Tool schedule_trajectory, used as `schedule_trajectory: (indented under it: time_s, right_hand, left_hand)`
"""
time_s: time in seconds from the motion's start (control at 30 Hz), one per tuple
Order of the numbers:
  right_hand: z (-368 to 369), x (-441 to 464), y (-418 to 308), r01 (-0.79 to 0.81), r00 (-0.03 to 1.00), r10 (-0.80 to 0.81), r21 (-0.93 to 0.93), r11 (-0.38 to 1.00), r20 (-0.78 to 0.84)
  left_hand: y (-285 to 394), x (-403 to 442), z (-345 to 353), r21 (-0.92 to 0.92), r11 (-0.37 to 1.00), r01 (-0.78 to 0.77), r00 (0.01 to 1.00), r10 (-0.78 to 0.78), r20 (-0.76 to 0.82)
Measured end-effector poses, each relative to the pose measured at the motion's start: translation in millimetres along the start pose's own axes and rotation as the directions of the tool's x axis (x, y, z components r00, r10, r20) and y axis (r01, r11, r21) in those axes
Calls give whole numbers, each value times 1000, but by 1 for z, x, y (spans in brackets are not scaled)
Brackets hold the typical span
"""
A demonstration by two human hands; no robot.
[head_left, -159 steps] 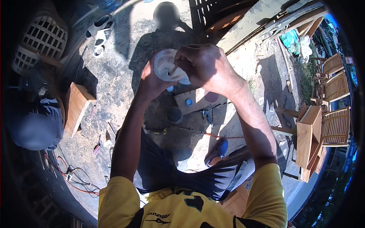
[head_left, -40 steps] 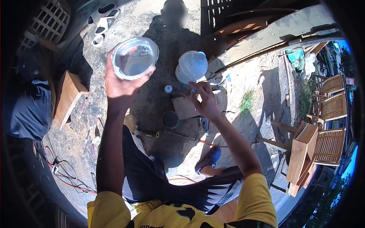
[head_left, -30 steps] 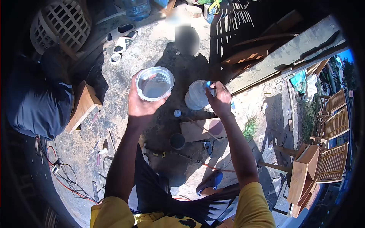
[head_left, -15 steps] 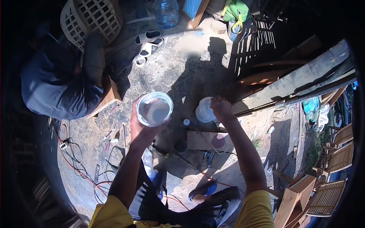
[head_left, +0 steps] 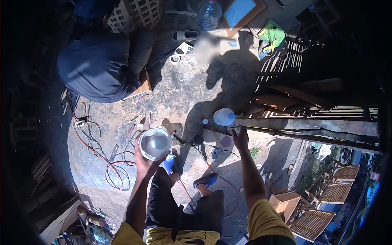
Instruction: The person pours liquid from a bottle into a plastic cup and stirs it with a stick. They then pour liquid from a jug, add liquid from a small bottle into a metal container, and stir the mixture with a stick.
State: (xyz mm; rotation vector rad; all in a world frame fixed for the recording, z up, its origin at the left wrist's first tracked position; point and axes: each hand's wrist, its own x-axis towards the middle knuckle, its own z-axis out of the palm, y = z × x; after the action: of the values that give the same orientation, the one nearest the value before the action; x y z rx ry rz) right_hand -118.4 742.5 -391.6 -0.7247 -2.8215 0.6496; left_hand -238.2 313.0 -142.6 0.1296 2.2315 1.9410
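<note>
My left hand (head_left: 143,164) is wrapped round a clear plastic tub (head_left: 155,143), seen from above, with something whitish inside. Out to the right, the fingers of my right hand (head_left: 241,139) are drawn together beside the end of a long plank. Whatever they grip, if anything, is too small to make out. Just beyond that hand stands a white plastic container (head_left: 224,116) with a bluish-white top. A small white cap (head_left: 205,121) lies to its left. Between my hands, a dark round pot (head_left: 198,140) sits on the ground.
A person in dark clothes (head_left: 96,69) crouches at upper left by a wooden piece (head_left: 143,86). Cables (head_left: 87,130) coil at left. Long planks (head_left: 310,126) jut in from the right. Wooden chairs (head_left: 312,224) stand at lower right, a large water bottle (head_left: 208,16) at the top.
My view has shifted, so the surroundings sit differently. My left hand has lowered the tub toward me. My right hand has come away from the white container's top to its near side.
</note>
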Motion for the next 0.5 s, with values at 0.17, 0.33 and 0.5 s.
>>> schedule_trajectory:
  time_s: [0.17,0.33,0.5]
  right_hand:
    - [-159,-113,-46,-79,993,79,-3,997,87]
    - [-249,-160,-56,-235,966,232,9,972,115]
    - [-302,-198,-92,-391,814,425,-167,905,396]
  left_hand:
    - [74,-2,-91,-32,997,72,997,-73,-19]
    - [162,9,-152,75,988,-133,987,139,-79]
    - [196,15,-188,103,984,-146,986,154,-70]
